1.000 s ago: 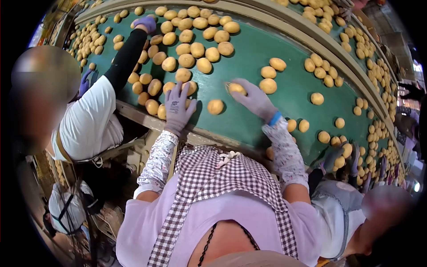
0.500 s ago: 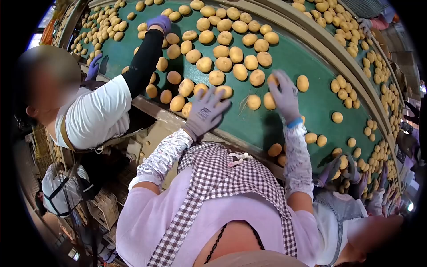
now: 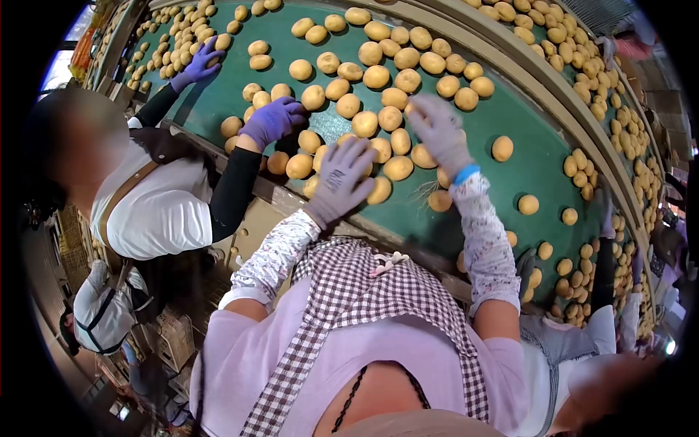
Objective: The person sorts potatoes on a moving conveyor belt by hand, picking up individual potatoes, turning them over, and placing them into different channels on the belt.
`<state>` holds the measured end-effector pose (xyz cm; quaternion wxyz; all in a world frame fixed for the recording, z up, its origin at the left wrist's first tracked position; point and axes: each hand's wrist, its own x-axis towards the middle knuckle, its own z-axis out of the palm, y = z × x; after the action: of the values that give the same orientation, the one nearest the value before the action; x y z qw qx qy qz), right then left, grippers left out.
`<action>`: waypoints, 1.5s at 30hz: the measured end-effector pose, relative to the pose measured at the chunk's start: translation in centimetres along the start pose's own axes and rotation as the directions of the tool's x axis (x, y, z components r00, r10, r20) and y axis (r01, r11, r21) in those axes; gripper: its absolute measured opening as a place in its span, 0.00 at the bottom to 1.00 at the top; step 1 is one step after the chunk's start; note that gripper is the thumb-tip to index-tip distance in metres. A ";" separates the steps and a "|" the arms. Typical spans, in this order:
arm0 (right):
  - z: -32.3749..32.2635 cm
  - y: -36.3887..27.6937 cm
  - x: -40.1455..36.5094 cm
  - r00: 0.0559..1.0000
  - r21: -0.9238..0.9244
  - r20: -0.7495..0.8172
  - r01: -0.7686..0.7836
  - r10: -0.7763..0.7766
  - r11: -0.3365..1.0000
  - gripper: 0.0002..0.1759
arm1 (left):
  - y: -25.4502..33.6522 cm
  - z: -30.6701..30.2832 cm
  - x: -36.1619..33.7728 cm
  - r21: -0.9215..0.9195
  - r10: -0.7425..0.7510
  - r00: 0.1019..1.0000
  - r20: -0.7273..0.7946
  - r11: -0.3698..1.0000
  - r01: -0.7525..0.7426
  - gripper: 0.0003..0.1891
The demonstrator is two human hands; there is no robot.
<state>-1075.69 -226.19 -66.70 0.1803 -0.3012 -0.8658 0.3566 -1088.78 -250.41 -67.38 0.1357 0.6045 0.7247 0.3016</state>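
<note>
Many yellow potatoes (image 3: 364, 123) lie on a green conveyor belt (image 3: 466, 146) in front of me. My left hand (image 3: 341, 178), in a grey glove, rests flat with fingers spread on potatoes near the belt's near edge. My right hand (image 3: 439, 130), also in a grey glove, reaches over a cluster of potatoes with fingers spread and touches the potatoes under it. Neither hand clearly grips a potato. A potato with stringy roots (image 3: 439, 200) lies just below my right wrist.
A co-worker on my left has a purple-gloved hand (image 3: 273, 120) on potatoes close to my left hand and another purple-gloved hand (image 3: 198, 65) farther up the belt. Another person's arm (image 3: 603, 269) works at my right. A second belt (image 3: 582, 36) with potatoes runs beyond a metal rail (image 3: 502, 54).
My right hand has moved left over the potato cluster. My left hand stays on the near potatoes. The co-worker's near purple-gloved hand has drawn back toward the belt's near edge, close to my left hand.
</note>
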 end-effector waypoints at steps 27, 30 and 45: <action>9.7 -1.0 9.1 0.990 -0.505 -0.119 -0.130 0.080 0.853 0.33 | -18.0 -7.3 0.4 0.149 -0.021 0.990 -0.140 0.988 0.042 0.30; 13.3 -6.3 2.9 0.999 -0.338 0.036 -0.012 0.026 0.941 0.28 | -14.2 -7.4 0.3 0.055 0.078 0.997 0.020 0.995 -0.079 0.32; 17.4 -13.9 5.8 0.862 0.316 0.499 -0.281 0.093 0.906 0.24 | -36.2 -15.7 -2.8 0.544 -0.304 0.952 -0.037 0.793 0.275 0.26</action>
<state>-1094.68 -239.15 -67.85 -0.0177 -0.2489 -0.7639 0.5952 -1125.76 -260.52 -77.33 0.0221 0.5074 0.8603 0.0436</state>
